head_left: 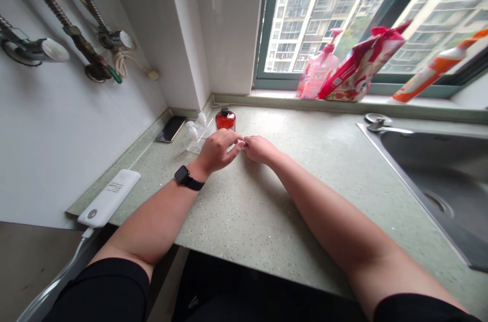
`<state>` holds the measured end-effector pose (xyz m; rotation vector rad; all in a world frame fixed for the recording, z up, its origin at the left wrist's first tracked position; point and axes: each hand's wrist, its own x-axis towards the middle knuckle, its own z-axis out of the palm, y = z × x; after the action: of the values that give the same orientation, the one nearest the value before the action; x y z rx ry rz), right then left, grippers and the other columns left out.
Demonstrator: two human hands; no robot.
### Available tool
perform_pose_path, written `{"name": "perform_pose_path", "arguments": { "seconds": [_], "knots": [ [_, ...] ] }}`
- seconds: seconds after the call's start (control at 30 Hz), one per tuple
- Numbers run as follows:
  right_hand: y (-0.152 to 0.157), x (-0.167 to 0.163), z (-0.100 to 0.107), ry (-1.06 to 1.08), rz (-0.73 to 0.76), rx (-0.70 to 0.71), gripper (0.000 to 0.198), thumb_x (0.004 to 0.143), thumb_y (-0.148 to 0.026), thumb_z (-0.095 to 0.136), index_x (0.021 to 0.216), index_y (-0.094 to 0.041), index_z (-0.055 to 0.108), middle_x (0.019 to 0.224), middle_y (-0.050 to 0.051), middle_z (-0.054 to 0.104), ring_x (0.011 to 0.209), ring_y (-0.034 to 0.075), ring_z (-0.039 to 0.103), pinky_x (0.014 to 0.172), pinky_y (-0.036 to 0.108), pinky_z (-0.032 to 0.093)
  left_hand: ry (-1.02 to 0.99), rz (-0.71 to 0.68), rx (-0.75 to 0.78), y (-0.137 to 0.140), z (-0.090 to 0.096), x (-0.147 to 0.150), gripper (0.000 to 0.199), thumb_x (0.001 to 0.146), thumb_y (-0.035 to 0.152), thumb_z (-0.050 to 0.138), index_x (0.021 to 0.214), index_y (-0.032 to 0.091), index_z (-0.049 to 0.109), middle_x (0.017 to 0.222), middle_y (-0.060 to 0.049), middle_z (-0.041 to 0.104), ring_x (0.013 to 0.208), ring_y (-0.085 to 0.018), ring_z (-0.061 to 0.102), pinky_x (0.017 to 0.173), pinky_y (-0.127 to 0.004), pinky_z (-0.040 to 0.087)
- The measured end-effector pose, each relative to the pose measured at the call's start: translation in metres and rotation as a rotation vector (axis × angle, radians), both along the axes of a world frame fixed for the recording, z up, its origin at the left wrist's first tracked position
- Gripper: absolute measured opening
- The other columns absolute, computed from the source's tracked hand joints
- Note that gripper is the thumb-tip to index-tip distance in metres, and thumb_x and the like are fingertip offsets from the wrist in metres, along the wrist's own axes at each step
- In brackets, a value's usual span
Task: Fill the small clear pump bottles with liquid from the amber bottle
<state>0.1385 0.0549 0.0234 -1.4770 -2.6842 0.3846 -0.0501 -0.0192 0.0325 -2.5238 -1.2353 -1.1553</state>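
My left hand (221, 150) and my right hand (260, 150) meet at the fingertips above the counter (236, 215). The left thumb and forefinger reach toward the right fingers, which are curled together. Whatever lies between them is too small to make out. Just behind the left hand stands a red-amber bottle (225, 120) with a black cap, its lower part partly covered by that hand. To the left of it is a clear plastic holder (194, 145) with translucent white pieces sticking up, also partly covered. A black smartwatch (183, 175) is on my left wrist.
A phone (171, 129) lies against the left wall, and a white power bank (110, 199) with a cable is at the counter's left edge. The sink (430, 159) is at the right. On the windowsill are a pink pump bottle (317, 75), a red pouch (358, 70) and an orange-white bottle (429, 74).
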Motion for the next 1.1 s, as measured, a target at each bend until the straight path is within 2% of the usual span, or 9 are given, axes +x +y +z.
{"name": "perform_pose_path", "arguments": {
  "seconds": [0.13, 0.3, 0.43, 0.57, 0.67, 0.73, 0.9, 0.97, 1.1],
  "knots": [
    [-0.009, 0.009, 0.006, -0.035, 0.164, -0.050, 0.020, 0.098, -0.016, 0.056, 0.098, -0.021, 0.075, 0.103, 0.009, 0.079, 0.094, 0.023, 0.068, 0.078, 0.032, 0.044, -0.011, -0.010, -0.023, 0.003, -0.004, -0.002, 0.024, 0.110, 0.036, 0.054, 0.108, 0.020, 0.071, 0.095, -0.007, 0.077, 0.089, -0.024, 0.068, 0.085, -0.040, 0.053],
    [-0.054, 0.034, 0.009, -0.015, 0.332, -0.160, 0.017, 0.090, -0.011, 0.059, 0.085, -0.022, 0.070, 0.094, 0.005, 0.077, 0.085, 0.020, 0.065, 0.077, 0.031, 0.044, -0.033, -0.030, -0.048, 0.005, -0.006, -0.003, 0.026, 0.111, 0.037, 0.053, 0.110, 0.019, 0.072, 0.097, -0.008, 0.078, 0.090, -0.024, 0.070, 0.085, -0.040, 0.055],
    [-0.081, 0.056, 0.016, 0.292, 0.396, -0.439, 0.006, 0.092, -0.022, 0.064, 0.087, -0.023, 0.066, 0.085, 0.000, 0.070, 0.077, 0.016, 0.059, 0.074, 0.030, 0.045, -0.042, -0.036, -0.059, 0.004, -0.007, -0.001, 0.026, 0.111, 0.036, 0.053, 0.113, 0.019, 0.072, 0.097, -0.008, 0.078, 0.089, -0.024, 0.071, 0.085, -0.040, 0.056],
    [-0.085, 0.085, 0.020, 0.640, 0.246, -0.846, 0.029, 0.094, -0.050, 0.071, 0.093, -0.023, 0.061, 0.080, -0.003, 0.060, 0.071, 0.014, 0.054, 0.066, 0.028, 0.044, -0.048, -0.067, -0.085, 0.004, -0.008, 0.000, 0.025, 0.111, 0.035, 0.054, 0.108, 0.019, 0.073, 0.097, -0.008, 0.079, 0.091, -0.024, 0.072, 0.086, -0.040, 0.056],
    [-0.082, 0.096, 0.017, 0.569, 0.209, -1.040, 0.038, 0.085, -0.057, 0.079, 0.092, -0.023, 0.063, 0.081, -0.002, 0.063, 0.070, 0.015, 0.057, 0.067, 0.030, 0.047, -0.045, -0.101, -0.120, 0.005, -0.009, 0.001, 0.025, 0.110, 0.034, 0.055, 0.103, 0.019, 0.073, 0.095, -0.008, 0.078, 0.088, -0.023, 0.071, 0.085, -0.040, 0.056],
    [-0.079, 0.096, 0.013, 0.415, 0.179, -0.901, 0.032, 0.086, -0.052, 0.077, 0.093, -0.023, 0.066, 0.081, 0.000, 0.067, 0.069, 0.016, 0.059, 0.068, 0.031, 0.048, -0.045, -0.122, -0.149, 0.005, -0.010, 0.002, 0.026, 0.110, 0.035, 0.054, 0.102, 0.018, 0.073, 0.094, -0.008, 0.078, 0.086, -0.022, 0.071, 0.083, -0.039, 0.056],
    [-0.061, 0.097, -0.007, 0.519, -0.122, 0.075, 0.023, 0.097, -0.042, 0.057, 0.092, -0.024, 0.070, 0.092, 0.007, 0.076, 0.084, 0.022, 0.067, 0.082, 0.035, 0.049, -0.077, -0.136, -0.230, 0.006, -0.012, 0.005, 0.029, 0.110, 0.039, 0.053, 0.104, 0.018, 0.073, 0.097, -0.008, 0.078, 0.085, -0.020, 0.070, 0.077, -0.036, 0.054],
    [-0.052, 0.104, -0.017, 0.628, -0.263, 0.144, 0.031, 0.098, -0.049, 0.053, 0.087, -0.024, 0.068, 0.083, 0.006, 0.075, 0.079, 0.022, 0.066, 0.079, 0.034, 0.049, -0.079, -0.123, -0.278, 0.005, -0.011, 0.005, 0.031, 0.109, 0.041, 0.053, 0.098, 0.019, 0.072, 0.091, -0.006, 0.076, 0.075, -0.018, 0.065, 0.068, -0.033, 0.049],
    [-0.037, 0.113, -0.032, 0.712, -0.336, 0.055, 0.046, 0.098, -0.064, 0.047, 0.080, -0.026, 0.066, 0.073, 0.004, 0.073, 0.077, 0.023, 0.068, 0.080, 0.033, 0.050, -0.043, -0.104, -0.437, 0.004, -0.012, 0.006, 0.052, 0.106, 0.056, 0.056, 0.069, 0.021, 0.054, 0.066, 0.000, 0.059, 0.057, -0.014, 0.048, 0.056, -0.032, 0.032]
  ]
}}
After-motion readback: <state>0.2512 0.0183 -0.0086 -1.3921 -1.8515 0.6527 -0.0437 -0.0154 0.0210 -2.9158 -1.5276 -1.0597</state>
